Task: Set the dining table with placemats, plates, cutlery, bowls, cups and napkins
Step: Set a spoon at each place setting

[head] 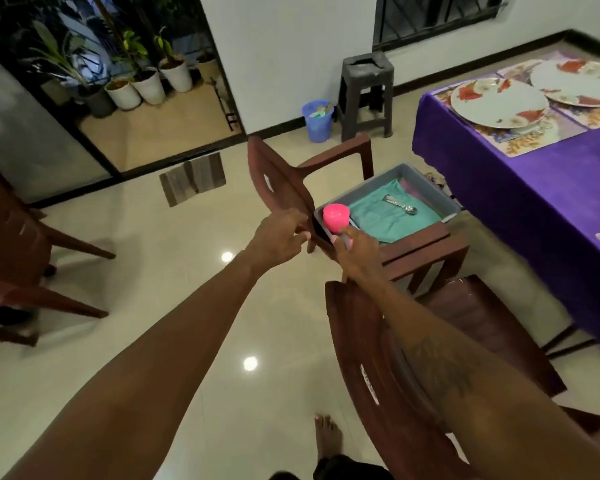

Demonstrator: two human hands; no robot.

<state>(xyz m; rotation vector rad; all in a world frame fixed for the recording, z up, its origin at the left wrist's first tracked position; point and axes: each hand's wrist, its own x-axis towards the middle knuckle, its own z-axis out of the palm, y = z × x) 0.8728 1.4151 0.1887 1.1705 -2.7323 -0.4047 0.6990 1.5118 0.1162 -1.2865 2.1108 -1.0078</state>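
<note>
- Head view: the right hand (357, 252) gripped a pink cup (336, 218) over the near corner of a grey tray (426, 183) on a chair (426, 244).
- The tray held a teal cloth (381, 220) with spoons (400, 205) on it.
- The left hand (279, 237) curled at the chair's back; its grip could not be told.
- Two plates (499, 102) lay on placemats (520, 142) on the purple surface (534, 188).

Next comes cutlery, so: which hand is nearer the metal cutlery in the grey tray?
Right. The right hand, holding the pink cup, is at the near corner of the tray, short of the cutlery; the left hand grips the chair back, outside it.
</note>
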